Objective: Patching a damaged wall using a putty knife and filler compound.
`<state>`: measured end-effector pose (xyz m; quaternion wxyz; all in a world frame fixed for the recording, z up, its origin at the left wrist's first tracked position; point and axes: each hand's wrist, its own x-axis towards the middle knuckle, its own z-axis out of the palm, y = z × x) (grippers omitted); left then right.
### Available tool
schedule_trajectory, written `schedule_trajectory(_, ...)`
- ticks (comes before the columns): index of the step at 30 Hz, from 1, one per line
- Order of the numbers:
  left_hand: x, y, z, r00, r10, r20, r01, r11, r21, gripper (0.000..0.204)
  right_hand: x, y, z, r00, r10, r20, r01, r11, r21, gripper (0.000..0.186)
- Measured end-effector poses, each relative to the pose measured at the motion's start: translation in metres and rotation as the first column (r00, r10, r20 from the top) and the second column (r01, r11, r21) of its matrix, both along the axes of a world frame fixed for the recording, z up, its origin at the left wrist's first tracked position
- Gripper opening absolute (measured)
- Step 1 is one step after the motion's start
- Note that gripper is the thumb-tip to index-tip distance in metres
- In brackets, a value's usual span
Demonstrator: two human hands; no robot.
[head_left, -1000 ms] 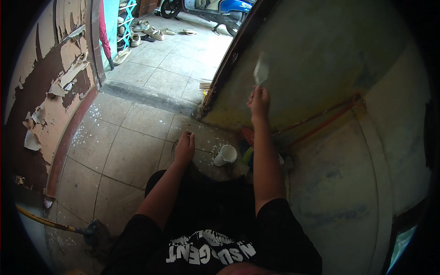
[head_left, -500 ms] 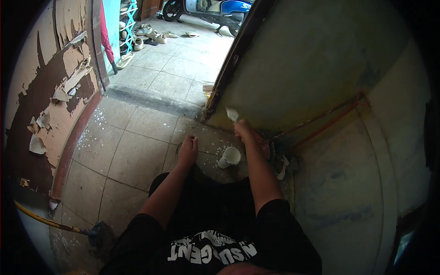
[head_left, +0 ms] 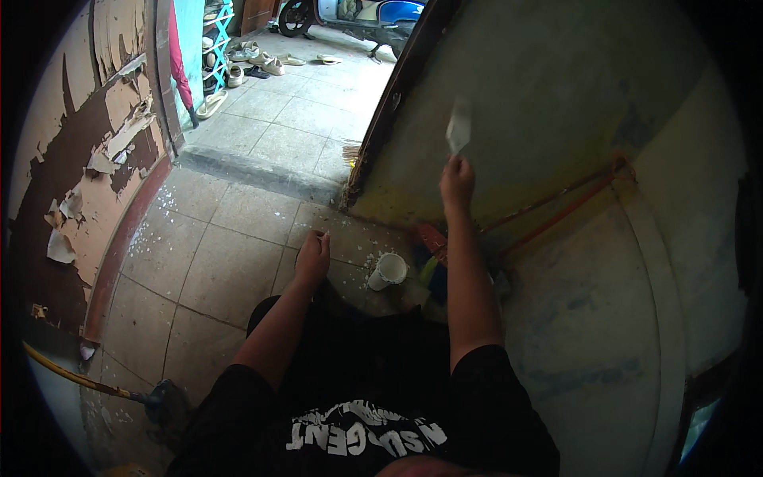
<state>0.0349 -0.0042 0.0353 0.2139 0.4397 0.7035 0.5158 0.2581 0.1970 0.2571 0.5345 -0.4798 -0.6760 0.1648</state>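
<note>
My right hand (head_left: 457, 184) is closed around a putty knife (head_left: 458, 129), its pale blade pointing up in front of the grey-green wall. The blade is blurred, and I cannot tell whether it touches the wall. Above my knee, my left hand (head_left: 312, 256) is curled closed; the inside of its fingers is hidden. A small white tub (head_left: 389, 271) stands on the floor between my forearms, tilted in view, with whitish flakes beside it.
Peeling paint covers the left wall (head_left: 95, 207). A doorway with a raised sill (head_left: 254, 176) opens ahead, with several shoes (head_left: 266, 62) and a parked scooter (head_left: 397, 12) beyond. An orange-red pole-like thing (head_left: 556, 208) leans by the right wall. A yellow hose (head_left: 79, 381) lies lower left.
My right hand has raised the putty knife from low near the floor to higher up the wall, moving rightward. My left hand stays curled, and the view has shifted slightly.
</note>
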Motion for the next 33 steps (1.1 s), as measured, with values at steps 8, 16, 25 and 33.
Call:
schedule_trajectory(8,-0.008,0.009,-0.020,0.998,0.054,0.043,-0.056,0.998,0.032,0.041,0.052,0.031,-0.234,0.997,0.070,0.033,-0.032,0.754,-0.656,0.021)
schedule_trajectory(16,-0.007,0.009,-0.019,0.999,-0.015,0.047,0.016,1.000,-0.019,0.040,0.086,0.023,-0.120,0.990,0.093,-0.101,-0.136,0.547,-0.826,0.014)
schedule_trajectory(25,-0.010,0.002,-0.009,0.999,0.031,0.011,-0.031,0.999,0.043,0.039,0.085,-0.025,0.091,0.933,0.108,-0.343,-0.226,0.917,-0.328,0.022)
schedule_trajectory(33,-0.001,0.007,-0.004,1.000,-0.002,0.030,0.001,0.999,0.037,0.039,0.091,0.046,-0.047,0.929,-0.262,0.260,0.246,0.965,0.094,0.034)
